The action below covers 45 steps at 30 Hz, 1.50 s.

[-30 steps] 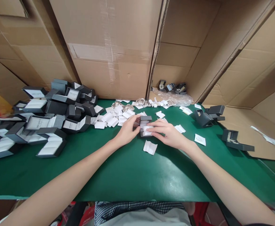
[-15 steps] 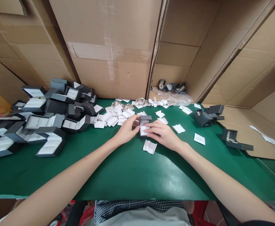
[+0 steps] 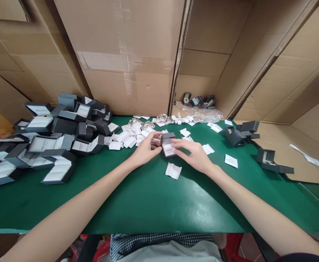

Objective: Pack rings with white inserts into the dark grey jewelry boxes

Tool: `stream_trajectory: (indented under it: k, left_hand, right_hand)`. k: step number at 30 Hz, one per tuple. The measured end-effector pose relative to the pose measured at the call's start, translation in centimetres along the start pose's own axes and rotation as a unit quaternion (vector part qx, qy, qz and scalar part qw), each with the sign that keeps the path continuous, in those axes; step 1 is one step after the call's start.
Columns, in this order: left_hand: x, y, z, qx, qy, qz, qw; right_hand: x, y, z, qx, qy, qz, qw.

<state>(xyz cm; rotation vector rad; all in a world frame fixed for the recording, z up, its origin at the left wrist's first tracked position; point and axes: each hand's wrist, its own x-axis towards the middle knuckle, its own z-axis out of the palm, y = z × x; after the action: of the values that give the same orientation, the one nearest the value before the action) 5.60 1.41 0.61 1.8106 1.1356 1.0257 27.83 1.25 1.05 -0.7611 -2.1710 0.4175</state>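
A small dark grey jewelry box [image 3: 168,136] with its lid raised and a white insert [image 3: 168,149] stands between my hands, turned a little at an angle. My left hand [image 3: 146,148] is at its left side, the thumb and curled fingers bent toward the edge. From the right, my right hand [image 3: 192,152] grips the box, fingertips at the insert and its right side. Just in front of the box lies a creased white paper insert [image 3: 173,170] on the green table.
Many opened grey boxes [image 3: 58,125] are heaped at the left. Loose white inserts [image 3: 129,135] spread along the back. A few dark boxes [image 3: 234,136] sit at the right, near a cardboard sheet [image 3: 279,142]. Tall cardboard walls [image 3: 126,54] close off the rear.
The box has turned slightly from facing squarely forward. My right hand's fingers have shifted back to its right side, showing more of the white insert. My left hand stays about where it was.
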Motion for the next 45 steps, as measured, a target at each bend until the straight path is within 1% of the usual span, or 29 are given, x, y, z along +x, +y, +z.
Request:
stream_trajectory:
  k: [2, 5, 8, 10, 13, 15, 18, 20, 22, 25, 28, 30, 32, 36, 40, 45]
  left_hand:
    - [-0.1, 0.1, -0.3, 0.002, -0.014, -0.007, 1.0]
    - [-0.2, 0.4, -0.5, 0.01, -0.046, -0.007, 0.999]
    - [-0.3, 0.6, -0.3, 0.042, -0.052, 0.005, 0.998]
    - [-0.3, 0.7, -0.1, 0.057, -0.047, 0.005, 0.997]
    - [-0.4, 0.8, 0.2, 0.059, -0.032, -0.001, 0.998]
    - [-0.4, 0.8, 0.4, 0.062, -0.006, -0.001, 0.998]
    - [-0.6, 1.0, 0.7, 0.085, 0.047, -0.004, 0.995]
    - [-0.8, 1.2, 0.9, 0.112, 0.055, -0.005, 0.992]
    - [-1.0, 1.5, 1.0, 0.144, 0.04, 0.001, 0.989]
    - [-1.2, 2.1, 1.3, 0.212, 0.018, 0.028, 0.977]
    - [-1.4, 2.5, 1.4, 0.285, 0.015, 0.061, 0.957]
    - [-1.5, 2.6, 1.4, 0.314, 0.018, 0.082, 0.946]
    - [-1.6, 2.6, 1.4, 0.328, 0.012, 0.095, 0.94]
    - [-1.6, 2.7, 1.3, 0.327, -0.004, 0.1, 0.94]
    - [-1.6, 2.5, 1.1, 0.33, -0.028, 0.119, 0.936]
    - [-1.6, 2.1, 0.9, 0.373, -0.064, 0.154, 0.913]
  right_hand:
    - [0.0, 0.0, 0.0, 0.01, 0.021, 0.024, 0.999]
    - [0.1, 0.0, 0.0, 0.017, 0.025, 0.04, 0.999]
    - [0.1, -0.1, 0.3, 0.017, 0.018, 0.04, 0.999]
    - [0.1, -0.1, 0.4, -0.005, -0.002, 0.025, 1.0]
    - [0.2, -0.1, 0.6, -0.074, -0.034, -0.027, 0.996]
    - [0.3, -0.1, 0.6, -0.113, -0.051, -0.053, 0.991]
    - [0.4, -0.2, 0.7, -0.148, -0.066, -0.066, 0.985]
    - [0.4, -0.3, 0.8, -0.16, -0.064, -0.071, 0.983]
    - [0.5, -0.4, 1.1, -0.168, -0.057, -0.075, 0.981]
    - [0.6, -0.7, 1.4, -0.183, -0.047, -0.072, 0.979]
    - [0.5, -0.8, 1.7, -0.197, -0.041, -0.061, 0.978]
    - [0.4, -0.9, 1.8, -0.205, -0.034, -0.051, 0.977]
    - [0.3, -0.8, 1.8, -0.211, -0.026, -0.043, 0.976]
    - [0.2, -0.7, 1.7, -0.211, -0.009, -0.042, 0.977]
    - [0.1, -0.7, 1.8, -0.208, -0.004, -0.046, 0.977]
    - [-0.1, -0.6, 1.9, -0.241, 0.011, -0.044, 0.969]
